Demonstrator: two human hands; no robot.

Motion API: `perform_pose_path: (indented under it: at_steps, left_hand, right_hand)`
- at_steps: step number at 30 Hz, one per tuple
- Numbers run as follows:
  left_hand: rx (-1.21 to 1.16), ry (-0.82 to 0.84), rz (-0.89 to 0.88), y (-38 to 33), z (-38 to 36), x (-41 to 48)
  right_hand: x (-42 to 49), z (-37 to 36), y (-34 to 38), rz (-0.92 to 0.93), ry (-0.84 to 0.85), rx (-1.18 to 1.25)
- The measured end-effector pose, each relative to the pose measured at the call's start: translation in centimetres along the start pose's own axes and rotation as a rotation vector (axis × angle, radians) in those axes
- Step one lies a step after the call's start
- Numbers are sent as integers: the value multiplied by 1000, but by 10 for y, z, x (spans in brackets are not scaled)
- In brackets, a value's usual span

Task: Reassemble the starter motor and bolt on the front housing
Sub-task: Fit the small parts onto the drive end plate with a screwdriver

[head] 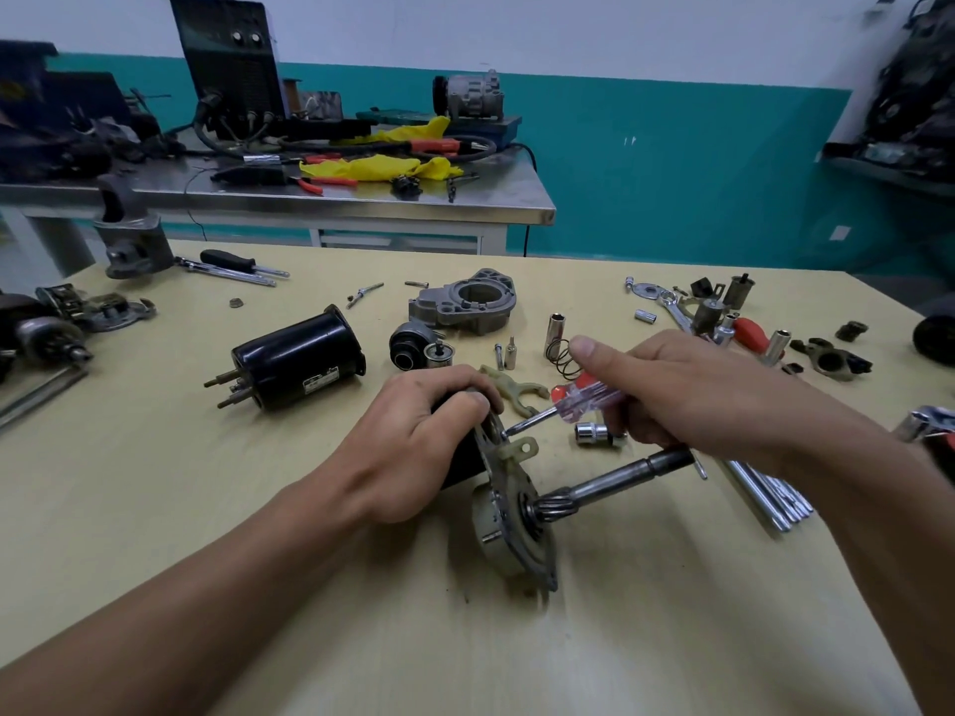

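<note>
Gripping: R hand (687,390) clear-red screwdriver (579,400), L hand (418,447) motor (509,529).

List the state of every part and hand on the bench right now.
assembly: on its side on the table, pinion shaft pointing right.
left hand: grips the assembly's upper end, steadying it.
right hand: holds the screwdriver.
screwdriver: tip on a screw of the assembly.
front housing: loose on the table, not fitted.
black motor body: lying on its side, apart.
fork lever: loose behind the assembly.
</note>
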State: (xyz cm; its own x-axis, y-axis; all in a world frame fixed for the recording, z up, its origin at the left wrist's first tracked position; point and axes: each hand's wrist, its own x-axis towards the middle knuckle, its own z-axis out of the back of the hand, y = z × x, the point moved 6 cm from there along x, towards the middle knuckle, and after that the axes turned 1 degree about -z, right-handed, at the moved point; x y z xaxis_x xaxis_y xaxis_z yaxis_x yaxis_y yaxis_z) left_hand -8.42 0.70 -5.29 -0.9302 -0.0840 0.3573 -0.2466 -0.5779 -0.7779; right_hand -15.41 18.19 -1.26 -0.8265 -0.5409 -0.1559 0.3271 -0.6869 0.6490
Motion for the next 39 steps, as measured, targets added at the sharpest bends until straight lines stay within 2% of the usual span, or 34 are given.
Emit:
perform_pose_path:
  at_steps: [6, 10, 13, 21, 24, 29, 39]
  left_hand:
    - [-2, 18, -6, 0, 1, 0]
    - [-21, 10, -2, 2, 1, -1]
    - [-17, 2, -18, 0, 1, -1]
    - [3, -11, -25, 1, 2, -1]
    - [13, -17, -2, 4, 4, -1]
    - [24, -8, -6, 4, 3, 1]
    - [62, -9, -22, 5, 8, 1]
  right_hand:
    - [-5, 5, 3, 97, 33, -18]
    - [-2, 3, 3, 49, -32, -134]
    - [0, -1, 1, 0, -56, -122]
    - [-8, 5, 7, 158, 35, -183]
    - [-5, 0, 9, 145, 26, -238]
    - [-1, -5, 7, 80, 14, -96]
    - [-3, 8, 3, 88, -40, -226]
